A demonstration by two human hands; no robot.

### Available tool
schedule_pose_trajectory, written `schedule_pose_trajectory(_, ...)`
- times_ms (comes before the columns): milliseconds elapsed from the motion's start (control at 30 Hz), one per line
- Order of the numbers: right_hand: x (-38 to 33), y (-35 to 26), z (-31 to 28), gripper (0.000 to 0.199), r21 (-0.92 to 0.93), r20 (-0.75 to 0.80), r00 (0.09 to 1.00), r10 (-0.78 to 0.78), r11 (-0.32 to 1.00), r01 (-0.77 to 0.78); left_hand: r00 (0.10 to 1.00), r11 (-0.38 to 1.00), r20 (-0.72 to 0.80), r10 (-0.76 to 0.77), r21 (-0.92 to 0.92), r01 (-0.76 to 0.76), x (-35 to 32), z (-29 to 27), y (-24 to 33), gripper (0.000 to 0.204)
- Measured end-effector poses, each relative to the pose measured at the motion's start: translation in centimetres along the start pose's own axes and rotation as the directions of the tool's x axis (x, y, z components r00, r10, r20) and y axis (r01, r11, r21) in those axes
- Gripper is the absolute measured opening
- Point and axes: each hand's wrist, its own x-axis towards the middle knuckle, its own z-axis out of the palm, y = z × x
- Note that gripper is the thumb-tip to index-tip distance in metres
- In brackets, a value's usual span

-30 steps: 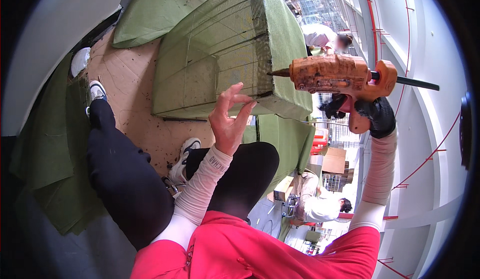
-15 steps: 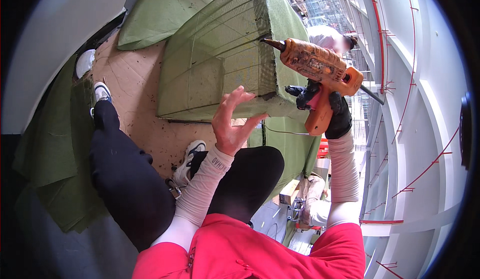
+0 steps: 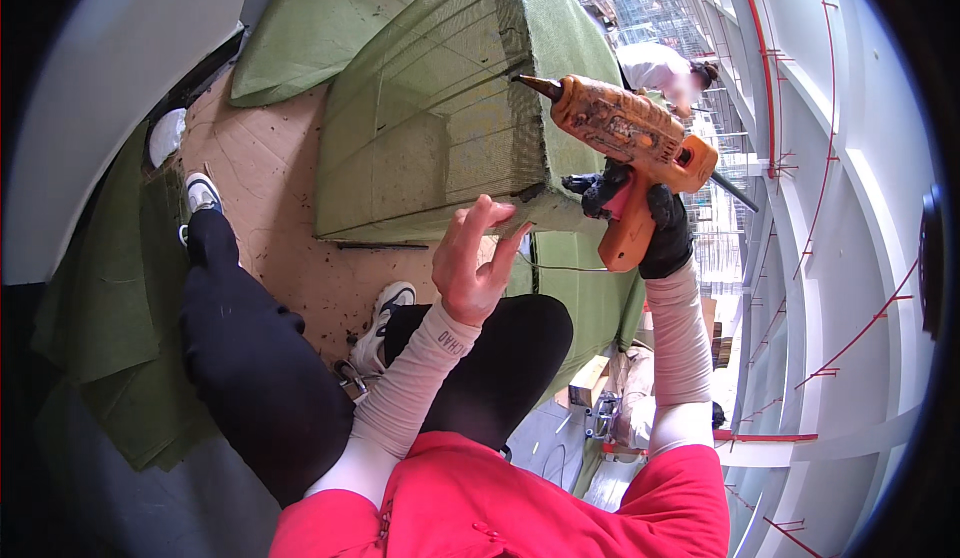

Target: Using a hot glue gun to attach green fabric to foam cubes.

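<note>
Green mesh over the big foam block (image 3: 440, 118): you're at the gluing step, gun up to the corner edge.

Your gloved right hand (image 3: 655, 223) grips the orange glue gun (image 3: 625, 133), nozzle just beside the block's upper corner. Your left hand (image 3: 475, 263), fingers spread and holding nothing, hovers near the lower corner; next, I judge, press the mesh there. Loose green sheets (image 3: 320, 23) and your shoes (image 3: 385, 323) crowd the cardboard floor (image 3: 255, 173).

I count one orange hot-glue gun (image 3: 625, 133) and one large green mesh-covered block (image 3: 440, 118). I see two white-and-black sneakers (image 3: 385, 323).
</note>
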Motion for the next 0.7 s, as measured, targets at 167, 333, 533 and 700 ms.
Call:
schedule_pose_trajectory(167,0.0,0.2,0.1,0.062,-0.032,-0.037,0.999,-0.015,0.999,0.014,0.997,0.997,-0.007,-0.073,-0.023,0.072,-0.2,0.2,0.2,0.063)
schedule_pose_trajectory(333,0.4,0.2,0.2,0.073,-0.078,-0.051,0.999,-0.002,0.997,-0.002,0.904,0.885,0.015,-0.428,-0.198,0.422,0.2,-0.1,1.0,0.055)
schedule_pose_trajectory(533,0.8,0.8,-0.2,0.071,-0.085,-0.068,0.998,0.010,0.996,-0.016,0.769,0.685,0.052,-0.637,-0.418,0.596,1.3,0.1,0.9,0.049)
schedule_pose_trajectory(700,1.2,1.4,-0.7,0.070,-0.047,-0.078,0.997,0.021,0.999,-0.025,0.734,0.611,0.070,-0.676,-0.503,0.611,1.9,0.1,0.8,0.045)
